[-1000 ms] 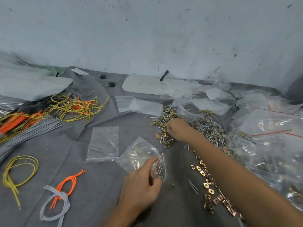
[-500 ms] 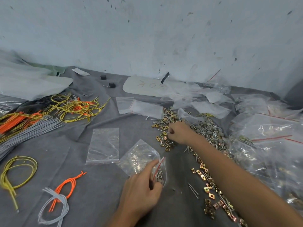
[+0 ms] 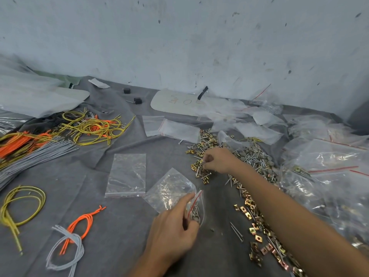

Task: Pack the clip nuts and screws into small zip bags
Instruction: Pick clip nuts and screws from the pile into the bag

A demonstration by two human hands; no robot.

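Observation:
My left hand (image 3: 173,229) pinches the red-striped mouth of a small clear zip bag (image 3: 171,189) that lies on the grey cloth; a few screws show inside its opening. My right hand (image 3: 216,160) reaches forward over a heap of brass clip nuts (image 3: 199,166), its fingertips pinching small pieces there; which pieces I cannot tell. Screws (image 3: 257,156) with grey washers are piled just right of that hand. More clip nuts (image 3: 259,226) trail along the cloth under my right forearm. A second flat zip bag (image 3: 127,174) lies left of the held one.
Bundles of yellow, orange and grey wire (image 3: 60,134) cover the left side. A tied grey and orange loop (image 3: 69,236) lies near the front. Large plastic bags (image 3: 329,166) crowd the right. More small zip bags (image 3: 171,128) and a white board (image 3: 179,102) sit by the wall.
My right hand has drawn back a little toward me over the clip nut heap, fingers closing on pieces. My left hand keeps its hold on the bag's mouth.

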